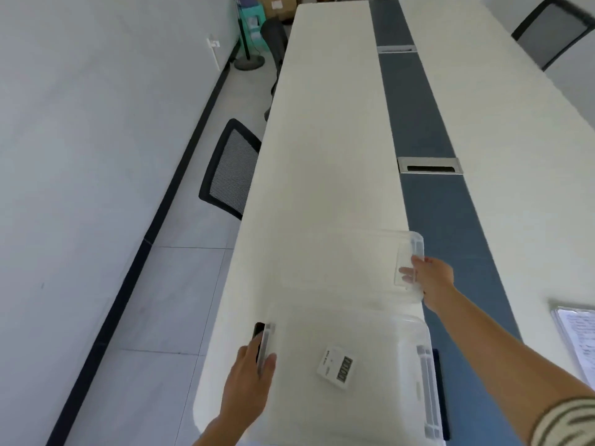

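Clear plastic bin (425, 381) sits at the table's (322, 156) near end, with a white timer (336, 368) showing through it. Our left hand (249, 375) curls its fingers (254, 346) round the bin's left rim, by the table's left edge. Our right hand (434, 280) grips the right end of a second clear box (415, 243) just beyond.

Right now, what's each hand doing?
Left hand: grips the left rim of the near clear bin.
Right hand: grips the right end of the far clear bin.
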`<state>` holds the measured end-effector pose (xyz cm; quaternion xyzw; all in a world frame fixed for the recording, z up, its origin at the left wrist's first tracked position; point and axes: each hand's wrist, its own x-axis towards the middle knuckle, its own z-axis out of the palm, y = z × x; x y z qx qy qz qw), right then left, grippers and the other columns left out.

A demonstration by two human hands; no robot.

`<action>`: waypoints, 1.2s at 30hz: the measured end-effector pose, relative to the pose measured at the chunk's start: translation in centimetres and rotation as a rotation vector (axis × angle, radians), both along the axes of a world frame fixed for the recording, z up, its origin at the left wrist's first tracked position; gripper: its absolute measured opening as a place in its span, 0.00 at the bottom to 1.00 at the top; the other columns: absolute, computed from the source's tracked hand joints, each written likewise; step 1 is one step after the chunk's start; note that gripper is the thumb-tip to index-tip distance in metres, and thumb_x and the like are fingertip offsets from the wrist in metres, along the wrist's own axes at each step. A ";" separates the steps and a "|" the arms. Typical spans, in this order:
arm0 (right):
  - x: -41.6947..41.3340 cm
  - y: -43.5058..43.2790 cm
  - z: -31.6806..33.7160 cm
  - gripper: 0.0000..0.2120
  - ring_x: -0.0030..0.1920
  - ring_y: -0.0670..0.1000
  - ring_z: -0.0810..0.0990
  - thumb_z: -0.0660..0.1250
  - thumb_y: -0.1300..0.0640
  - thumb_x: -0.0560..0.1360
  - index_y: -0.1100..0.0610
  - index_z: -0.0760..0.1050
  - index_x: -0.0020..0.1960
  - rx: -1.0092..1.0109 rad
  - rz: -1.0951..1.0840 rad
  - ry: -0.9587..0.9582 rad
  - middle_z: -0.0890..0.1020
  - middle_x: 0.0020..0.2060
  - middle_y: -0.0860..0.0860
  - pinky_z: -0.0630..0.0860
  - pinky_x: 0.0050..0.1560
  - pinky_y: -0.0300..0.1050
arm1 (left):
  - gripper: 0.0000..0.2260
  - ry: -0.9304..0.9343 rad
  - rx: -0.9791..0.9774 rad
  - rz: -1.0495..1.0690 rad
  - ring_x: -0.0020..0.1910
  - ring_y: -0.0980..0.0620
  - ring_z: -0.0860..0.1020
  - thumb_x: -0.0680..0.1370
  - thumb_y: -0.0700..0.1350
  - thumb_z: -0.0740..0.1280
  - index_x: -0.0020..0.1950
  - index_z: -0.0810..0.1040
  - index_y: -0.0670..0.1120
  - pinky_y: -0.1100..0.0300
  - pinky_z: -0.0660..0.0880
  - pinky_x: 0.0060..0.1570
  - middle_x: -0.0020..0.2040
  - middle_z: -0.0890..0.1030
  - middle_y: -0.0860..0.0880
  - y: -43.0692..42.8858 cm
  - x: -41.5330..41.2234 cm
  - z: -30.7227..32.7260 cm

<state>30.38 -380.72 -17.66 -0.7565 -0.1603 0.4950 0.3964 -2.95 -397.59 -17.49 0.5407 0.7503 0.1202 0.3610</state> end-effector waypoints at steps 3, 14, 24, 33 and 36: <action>0.4 1.2 -3.3 0.16 0.36 0.53 0.82 0.63 0.56 0.76 0.57 0.72 0.63 -0.086 0.032 -0.062 0.84 0.37 0.54 0.73 0.31 0.44 | 0.22 0.018 0.024 0.076 0.42 0.56 0.76 0.79 0.55 0.56 0.73 0.59 0.58 0.60 0.70 0.40 0.50 0.75 0.52 -0.1 0.3 -0.2; 1.3 1.4 -4.6 0.17 0.49 0.59 0.80 0.66 0.55 0.74 0.59 0.76 0.61 -0.264 0.394 -0.436 0.79 0.49 0.53 0.76 0.44 0.53 | 0.14 0.009 0.065 0.102 0.35 0.55 0.73 0.78 0.54 0.58 0.62 0.72 0.52 0.63 0.66 0.32 0.39 0.73 0.55 0.1 0.0 -1.0; -10.4 -12.2 3.6 0.08 0.43 0.41 0.79 0.68 0.49 0.72 0.47 0.78 0.51 0.292 0.928 -0.544 0.82 0.42 0.40 0.75 0.42 0.36 | 0.16 -0.142 0.096 0.086 0.42 0.55 0.77 0.77 0.56 0.59 0.64 0.71 0.55 0.57 0.75 0.40 0.47 0.78 0.55 -0.2 -0.9 -2.4; -12.3 -15.4 -5.6 0.36 0.61 0.53 0.66 0.67 0.42 0.67 0.55 0.61 0.70 -0.209 1.280 -0.959 0.67 0.62 0.52 0.75 0.52 0.45 | 0.19 -0.124 0.088 0.029 0.45 0.59 0.75 0.78 0.54 0.57 0.69 0.65 0.56 0.56 0.75 0.45 0.54 0.76 0.54 -0.2 -1.0 -1.6; -12.0 -15.2 -4.4 0.35 0.60 0.51 0.69 0.70 0.41 0.66 0.54 0.66 0.67 -0.240 1.100 -0.730 0.70 0.60 0.51 0.72 0.53 0.45 | 0.20 -0.126 0.083 0.003 0.46 0.54 0.76 0.79 0.54 0.58 0.71 0.62 0.56 0.57 0.74 0.45 0.58 0.72 0.53 -0.3 -1.1 -1.3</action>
